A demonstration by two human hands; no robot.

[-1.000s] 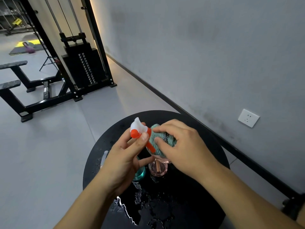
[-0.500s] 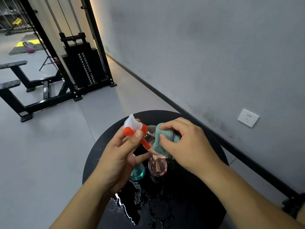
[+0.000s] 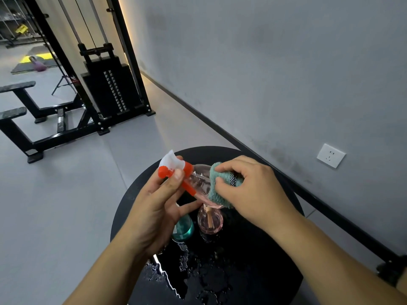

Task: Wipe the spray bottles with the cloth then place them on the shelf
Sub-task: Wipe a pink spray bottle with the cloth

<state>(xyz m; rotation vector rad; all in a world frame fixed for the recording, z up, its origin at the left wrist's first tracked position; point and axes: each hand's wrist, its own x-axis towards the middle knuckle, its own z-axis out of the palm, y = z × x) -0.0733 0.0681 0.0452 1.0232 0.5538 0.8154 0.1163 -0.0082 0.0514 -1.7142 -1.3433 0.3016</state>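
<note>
My left hand (image 3: 158, 208) grips a clear pink spray bottle (image 3: 198, 181) by its orange and white trigger head, holding it tilted above the round black table (image 3: 275, 249). My right hand (image 3: 251, 188) presses a teal cloth (image 3: 217, 190) against the bottle's body. Below them on the table stand a teal bottle (image 3: 184, 230) and a second pink bottle (image 3: 210, 223), both partly hidden by my left hand and the held bottle. No shelf is in view.
Water is pooled on the table's near side (image 3: 189, 276). A grey wall with a white socket (image 3: 330, 155) runs along the right. A black cable weight machine (image 3: 108, 89) and a bench frame (image 3: 26, 119) stand on the grey floor behind.
The bottle has tilted over to the left and its body is now exposed. My right hand with the cloth has slid along the bottle towards its base.
</note>
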